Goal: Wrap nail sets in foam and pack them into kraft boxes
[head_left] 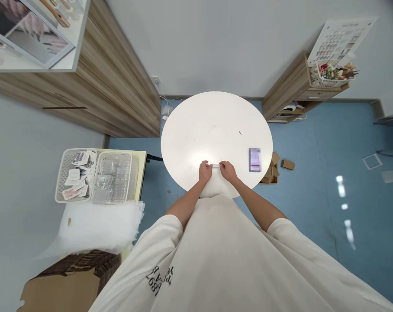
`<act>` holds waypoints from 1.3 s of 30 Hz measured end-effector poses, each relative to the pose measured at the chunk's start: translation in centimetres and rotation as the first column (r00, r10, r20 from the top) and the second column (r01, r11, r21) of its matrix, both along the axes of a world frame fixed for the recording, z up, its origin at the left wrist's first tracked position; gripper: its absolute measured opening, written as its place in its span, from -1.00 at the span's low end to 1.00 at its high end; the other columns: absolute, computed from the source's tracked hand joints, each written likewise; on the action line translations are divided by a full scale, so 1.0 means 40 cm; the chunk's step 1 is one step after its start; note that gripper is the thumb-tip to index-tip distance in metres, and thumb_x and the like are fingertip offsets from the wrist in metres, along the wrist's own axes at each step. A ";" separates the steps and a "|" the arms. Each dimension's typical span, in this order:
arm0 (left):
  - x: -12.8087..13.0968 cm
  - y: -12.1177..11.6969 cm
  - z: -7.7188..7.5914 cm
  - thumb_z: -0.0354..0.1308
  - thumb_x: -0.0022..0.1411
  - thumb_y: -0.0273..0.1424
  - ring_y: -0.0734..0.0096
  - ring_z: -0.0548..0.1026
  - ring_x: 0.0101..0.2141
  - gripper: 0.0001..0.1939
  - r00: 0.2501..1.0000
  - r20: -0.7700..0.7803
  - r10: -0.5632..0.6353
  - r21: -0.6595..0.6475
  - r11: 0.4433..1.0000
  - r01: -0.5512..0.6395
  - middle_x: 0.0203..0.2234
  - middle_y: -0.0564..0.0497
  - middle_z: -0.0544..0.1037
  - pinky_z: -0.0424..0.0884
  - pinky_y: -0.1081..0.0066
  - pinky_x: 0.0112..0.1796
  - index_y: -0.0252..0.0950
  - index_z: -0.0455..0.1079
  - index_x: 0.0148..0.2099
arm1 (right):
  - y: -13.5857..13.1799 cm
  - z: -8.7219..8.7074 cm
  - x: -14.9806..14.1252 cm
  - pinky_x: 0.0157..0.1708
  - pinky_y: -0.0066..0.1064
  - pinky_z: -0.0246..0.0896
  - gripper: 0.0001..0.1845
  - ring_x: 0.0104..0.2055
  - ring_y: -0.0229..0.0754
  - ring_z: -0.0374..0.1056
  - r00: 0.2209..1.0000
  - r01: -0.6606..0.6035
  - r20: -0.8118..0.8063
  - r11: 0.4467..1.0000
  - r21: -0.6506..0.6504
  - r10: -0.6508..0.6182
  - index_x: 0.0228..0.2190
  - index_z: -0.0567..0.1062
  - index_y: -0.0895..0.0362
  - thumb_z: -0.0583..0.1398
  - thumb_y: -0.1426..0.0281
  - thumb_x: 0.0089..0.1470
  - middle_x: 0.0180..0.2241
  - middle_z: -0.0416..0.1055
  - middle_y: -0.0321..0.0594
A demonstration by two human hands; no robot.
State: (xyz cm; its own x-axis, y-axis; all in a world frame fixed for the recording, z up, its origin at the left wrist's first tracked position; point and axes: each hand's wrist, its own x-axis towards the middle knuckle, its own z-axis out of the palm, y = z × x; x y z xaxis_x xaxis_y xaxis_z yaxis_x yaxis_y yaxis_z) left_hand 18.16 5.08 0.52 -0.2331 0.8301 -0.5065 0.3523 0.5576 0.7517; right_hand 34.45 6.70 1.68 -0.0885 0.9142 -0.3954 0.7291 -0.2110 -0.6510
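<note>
Both of my hands are at the near side of a round white table (216, 125). A small, narrow white strip (216, 165) stretches between them, its exact kind too small to make out. My left hand (205, 170) pinches the strip's left end, and my right hand (228, 170) pinches its right end. The fingers of each hand are closed at the tips. To the right of my right hand, a phone (255, 160) with a lit, blurred screen lies flat on the tabletop.
Left of the table, a yellow side table (141, 158) bears a white basket (60, 175) of packets and another basket (130, 177) of clear boxes. White sheets (99, 225) and cardboard (63, 290) are nearer. Wooden cabinets (118, 73) stand behind left; a carton (270, 175) sits on the floor right.
</note>
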 end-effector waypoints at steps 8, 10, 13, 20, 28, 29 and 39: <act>-0.006 0.015 0.003 0.16 0.33 -0.34 0.31 0.53 -0.10 -0.88 1.000 -0.007 -0.001 0.020 1.000 0.001 -0.14 -0.07 0.60 0.39 0.35 -0.02 -0.26 0.47 -0.15 | 0.023 0.002 0.015 -0.11 -0.31 0.22 -0.72 -0.12 -0.08 0.39 0.993 -0.116 0.031 0.993 0.014 0.116 -0.17 0.57 0.02 0.06 0.37 0.27 -0.17 0.53 -0.16; -0.007 0.014 0.005 0.16 0.33 -0.35 0.31 0.54 -0.11 -0.88 1.000 -0.006 -0.009 0.024 1.000 0.009 -0.15 -0.06 0.62 0.40 0.35 -0.02 -0.25 0.49 -0.17 | 0.029 0.005 0.021 -0.14 -0.31 0.21 -0.72 -0.14 -0.07 0.40 0.986 -0.165 0.032 0.986 0.020 0.164 -0.21 0.58 0.01 0.05 0.38 0.28 -0.19 0.54 -0.17; -0.009 0.013 0.004 0.17 0.33 -0.34 0.30 0.55 -0.11 -0.86 1.000 -0.011 -0.013 0.025 1.000 0.013 -0.15 -0.06 0.63 0.41 0.33 0.00 -0.25 0.53 -0.14 | 0.032 0.005 0.025 -0.16 -0.31 0.20 -0.72 -0.16 -0.06 0.40 0.976 -0.217 0.039 0.976 0.027 0.216 -0.24 0.59 0.00 0.07 0.36 0.28 -0.23 0.55 -0.18; -0.011 0.011 -0.004 0.19 0.33 -0.34 0.27 0.56 -0.07 -0.81 1.000 0.005 -0.010 0.029 1.000 0.010 -0.12 -0.07 0.64 0.40 0.29 0.06 -0.24 0.58 -0.08 | 0.023 -0.006 0.025 -0.15 -0.30 0.18 -0.77 -0.16 -0.02 0.39 0.963 -0.261 0.068 0.965 0.001 0.260 -0.17 0.54 0.00 0.08 0.34 0.30 -0.23 0.52 -0.15; -0.009 0.013 -0.008 0.19 0.34 -0.35 0.26 0.56 -0.02 -0.77 1.000 0.003 -0.005 0.031 1.000 0.005 -0.04 -0.10 0.63 0.38 0.28 0.11 -0.28 0.58 -0.02 | 0.012 0.011 0.008 -0.16 -0.26 0.14 -0.65 -0.19 0.00 0.34 0.845 -0.448 0.323 0.894 -0.006 0.426 -0.01 0.43 0.09 0.03 0.55 0.23 -0.14 0.45 -0.02; -0.008 0.015 -0.008 0.19 0.34 -0.35 0.25 0.55 -0.01 -0.77 1.000 0.003 -0.009 0.032 0.999 0.009 -0.03 -0.10 0.62 0.37 0.28 0.11 -0.27 0.58 -0.02 | 0.011 0.013 0.006 -0.15 -0.25 0.14 -0.63 -0.18 0.00 0.33 0.833 -0.460 0.342 0.888 -0.006 0.434 0.00 0.42 0.10 0.01 0.58 0.22 -0.14 0.44 -0.01; -0.003 0.013 -0.018 0.17 0.35 -0.40 0.25 0.54 0.02 -0.72 1.000 0.026 -0.010 0.030 1.000 0.009 0.05 -0.15 0.57 0.36 0.31 0.12 -0.31 0.52 0.07 | 0.009 0.008 -0.011 -0.04 -0.17 0.08 -0.64 -0.11 0.06 0.31 0.831 -0.446 0.369 0.895 -0.006 0.416 -0.07 0.40 0.16 -0.05 0.63 0.21 -0.13 0.42 0.08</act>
